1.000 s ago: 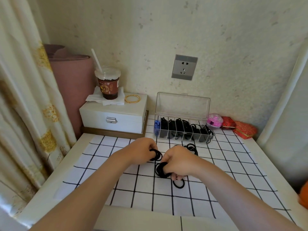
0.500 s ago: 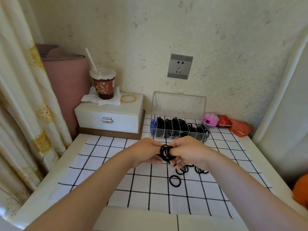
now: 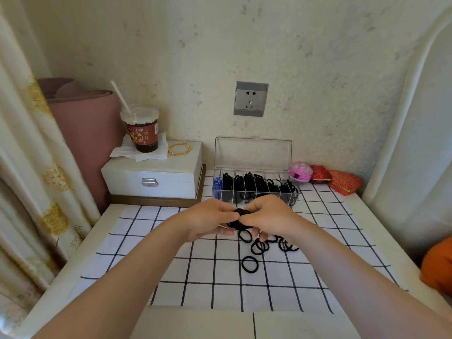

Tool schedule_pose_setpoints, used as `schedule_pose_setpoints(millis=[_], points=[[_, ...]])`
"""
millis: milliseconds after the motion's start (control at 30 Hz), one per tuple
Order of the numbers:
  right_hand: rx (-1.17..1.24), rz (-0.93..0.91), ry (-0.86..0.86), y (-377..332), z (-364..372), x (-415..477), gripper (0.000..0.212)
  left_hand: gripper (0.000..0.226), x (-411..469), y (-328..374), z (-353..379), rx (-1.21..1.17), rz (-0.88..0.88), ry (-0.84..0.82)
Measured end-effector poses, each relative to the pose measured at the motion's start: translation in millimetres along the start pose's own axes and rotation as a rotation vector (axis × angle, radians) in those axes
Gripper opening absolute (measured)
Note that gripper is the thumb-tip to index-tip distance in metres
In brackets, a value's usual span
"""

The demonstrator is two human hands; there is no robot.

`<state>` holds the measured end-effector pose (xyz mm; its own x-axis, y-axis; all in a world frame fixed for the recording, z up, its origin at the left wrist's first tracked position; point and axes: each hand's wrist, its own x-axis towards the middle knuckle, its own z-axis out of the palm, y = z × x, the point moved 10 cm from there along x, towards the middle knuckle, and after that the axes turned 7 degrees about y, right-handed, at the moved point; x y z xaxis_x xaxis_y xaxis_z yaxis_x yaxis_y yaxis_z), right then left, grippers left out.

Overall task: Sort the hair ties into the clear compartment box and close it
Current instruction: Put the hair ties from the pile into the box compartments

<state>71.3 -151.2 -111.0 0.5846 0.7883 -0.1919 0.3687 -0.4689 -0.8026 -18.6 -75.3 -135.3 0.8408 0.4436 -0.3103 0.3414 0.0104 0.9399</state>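
Observation:
My left hand [image 3: 208, 220] and my right hand [image 3: 267, 216] meet above the checked cloth, and both pinch a small bunch of black hair ties [image 3: 239, 218] between them. Several loose black hair ties [image 3: 263, 245] lie on the cloth just below and right of my hands, with one single tie [image 3: 250, 264] nearer to me. The clear compartment box [image 3: 254, 189] stands behind my hands by the wall, its lid [image 3: 253, 154] upright and open. Its compartments hold black ties, and blue ones at the left end.
A white jewellery box [image 3: 151, 178] at the back left carries a drink cup [image 3: 141, 129] with a straw, a tissue and a gold bangle [image 3: 179, 149]. Pink and red trinkets [image 3: 320, 176] sit right of the clear box. A curtain [image 3: 29, 167] hangs left.
My hands lifted the bunch of hair ties off the cloth and brought it up closer to the clear box. The loose ties stayed on the cloth.

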Motion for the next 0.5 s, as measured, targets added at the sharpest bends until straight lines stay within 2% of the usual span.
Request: schedule_pose_setpoints(millis=[100, 233, 333, 433, 500], points=[[0.081, -0.016, -0.077, -1.2, -2.7, -3.5, 0.018, 0.026, -0.8, 8.3, -1.8, 0.017, 0.019, 0.049], [0.28, 0.038, -0.154, 9.1, -11.0, -5.3, 0.047, 0.024, -1.6, 22.5, -1.1, -0.022, 0.065, 0.087], [0.433, 0.052, -0.224, 11.1, -12.3, -7.1, 0.035, 0.019, 1.6, 33.1, -4.6, -0.036, 0.1, 0.188], [0.554, 0.08, -0.156, 15.9, -26.3, -1.7, 0.029, 0.018, 7.0, 39.2, -13.3, -0.026, 0.108, 0.344], [0.608, 0.092, -0.145, 18.3, -31.8, 0.3, 0.029, 0.015, 12.0, 44.6, -9.9, -0.049, 0.13, 0.358]])
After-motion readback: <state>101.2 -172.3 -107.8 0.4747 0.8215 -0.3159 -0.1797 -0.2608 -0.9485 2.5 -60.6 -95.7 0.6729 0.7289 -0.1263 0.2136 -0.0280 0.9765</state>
